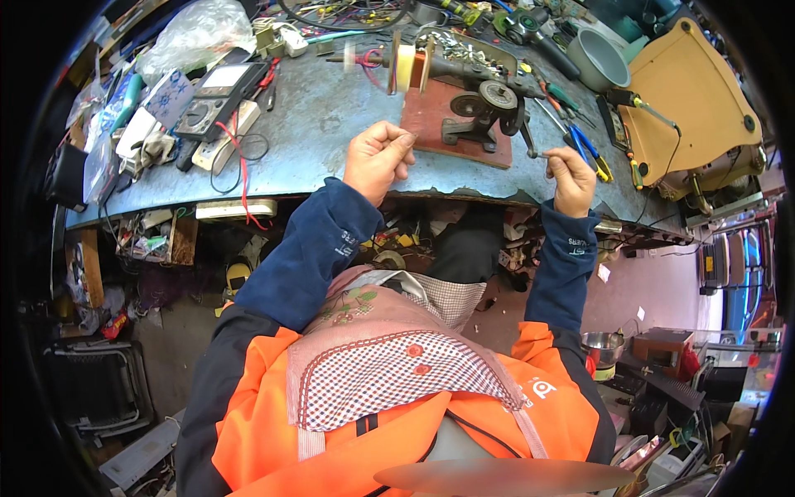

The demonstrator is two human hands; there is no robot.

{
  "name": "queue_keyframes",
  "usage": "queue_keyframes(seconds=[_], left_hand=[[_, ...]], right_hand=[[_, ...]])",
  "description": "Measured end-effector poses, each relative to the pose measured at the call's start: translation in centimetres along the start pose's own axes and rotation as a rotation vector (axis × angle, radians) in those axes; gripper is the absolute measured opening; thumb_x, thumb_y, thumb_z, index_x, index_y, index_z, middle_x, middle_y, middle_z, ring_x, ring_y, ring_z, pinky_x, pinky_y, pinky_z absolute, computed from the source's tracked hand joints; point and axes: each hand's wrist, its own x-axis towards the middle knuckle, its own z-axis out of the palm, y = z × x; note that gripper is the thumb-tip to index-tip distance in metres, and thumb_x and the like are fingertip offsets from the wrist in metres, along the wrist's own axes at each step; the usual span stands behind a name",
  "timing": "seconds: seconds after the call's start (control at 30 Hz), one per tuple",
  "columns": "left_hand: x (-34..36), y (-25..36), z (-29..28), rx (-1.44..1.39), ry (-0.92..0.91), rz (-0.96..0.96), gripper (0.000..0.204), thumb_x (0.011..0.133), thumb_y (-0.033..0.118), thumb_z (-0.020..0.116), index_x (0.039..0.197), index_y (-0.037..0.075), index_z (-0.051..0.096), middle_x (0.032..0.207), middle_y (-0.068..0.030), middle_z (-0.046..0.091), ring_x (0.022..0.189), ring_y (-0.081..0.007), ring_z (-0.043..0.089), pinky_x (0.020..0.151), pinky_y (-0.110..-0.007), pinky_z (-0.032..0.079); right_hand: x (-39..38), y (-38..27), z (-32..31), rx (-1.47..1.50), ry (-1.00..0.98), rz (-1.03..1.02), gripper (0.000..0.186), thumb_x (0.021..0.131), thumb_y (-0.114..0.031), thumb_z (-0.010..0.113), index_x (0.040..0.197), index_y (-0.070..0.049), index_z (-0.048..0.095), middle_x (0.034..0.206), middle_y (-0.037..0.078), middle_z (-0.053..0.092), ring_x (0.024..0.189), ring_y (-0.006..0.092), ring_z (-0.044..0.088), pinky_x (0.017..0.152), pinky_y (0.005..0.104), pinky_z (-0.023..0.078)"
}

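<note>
A dark metal hand-cranked coil winder (pixel 476 128) with round dials stands on a reddish board (pixel 426 116) at the bench's front edge. Its crank handle (pixel 537 153) is pinched between the thumb and fingers of my right hand (pixel 573 182). On the winder's shaft sits a yellowish bobbin (pixel 405 68) between flat end plates, and a blurred pale piece (pixel 349 58) is farther out to the left. My left hand (pixel 377 161) is closed in a pinch just in front of the board, below the bobbin. Whatever its fingertips hold is too thin or hidden to see.
Left on the blue bench (pixel 306 108) lie a multimeter (pixel 217 99) with red leads and a clear plastic bag (pixel 199 37). At right are blue-handled pliers (pixel 586 149), screwdrivers, a grey bowl (pixel 598 60) and a tan panel (pixel 691 91). A tray of metal bits (pixel 472 51) sits behind the winder.
</note>
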Motion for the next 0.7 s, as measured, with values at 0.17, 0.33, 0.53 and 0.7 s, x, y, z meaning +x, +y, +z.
queue_keyframes(seconds=[0.17, 0.33, 0.53, 0.7], left_hand=[[0.2, -0.2, -0.1, 0.021, 0.004, 0.019, 0.012, 0.098, 0.016, 0.067, 0.094, 0.005, 0.065, 0.072, -0.0013, 0.065, 0.052, -0.0052, 0.053, 0.049, -0.020, 0.041], [0.1, -0.1, -0.2, 0.029, -0.003, 0.013, 0.009, 0.100, 0.012, 0.063, 0.095, 0.004, 0.063, 0.074, -0.0031, 0.065, 0.053, -0.0068, 0.054, 0.050, -0.020, 0.042], [0.2, -0.3, -0.2, 0.045, -0.006, 0.025, 0.010, 0.100, 0.011, 0.063, 0.095, 0.003, 0.063, 0.075, -0.0042, 0.065, 0.053, -0.0080, 0.055, 0.051, -0.021, 0.043], [0.3, -0.3, -0.2, 0.044, 0.000, 0.027, 0.010, 0.100, 0.011, 0.063, 0.094, 0.003, 0.063, 0.075, -0.0050, 0.065, 0.053, -0.0084, 0.054, 0.051, -0.022, 0.043]], right_hand=[[3.5, -0.9, 0.6, 0.263, 0.161, -0.125, 0.012, 0.096, 0.002, 0.060, 0.102, 0.006, 0.070, 0.081, 0.004, 0.062, 0.071, 0.0108, 0.055, 0.066, 0.0244, 0.043], [7.9, 0.0, 1.7, 0.257, 0.235, -0.029, 0.017, 0.101, -0.010, 0.060, 0.105, 0.004, 0.070, 0.083, 0.004, 0.063, 0.073, 0.0105, 0.056, 0.069, 0.0237, 0.044], [8.7, 4.6, 2.1, 0.091, 0.173, 0.244, 0.024, 0.102, -0.021, 0.061, 0.102, 0.001, 0.072, 0.079, 0.000, 0.063, 0.067, 0.0078, 0.055, 0.062, 0.0226, 0.044], [4.1, 4.6, 1.7, -0.144, -0.017, 0.400, 0.023, 0.098, -0.019, 0.063, 0.096, 0.002, 0.071, 0.075, 0.001, 0.064, 0.066, 0.0079, 0.054, 0.062, 0.0258, 0.044]])
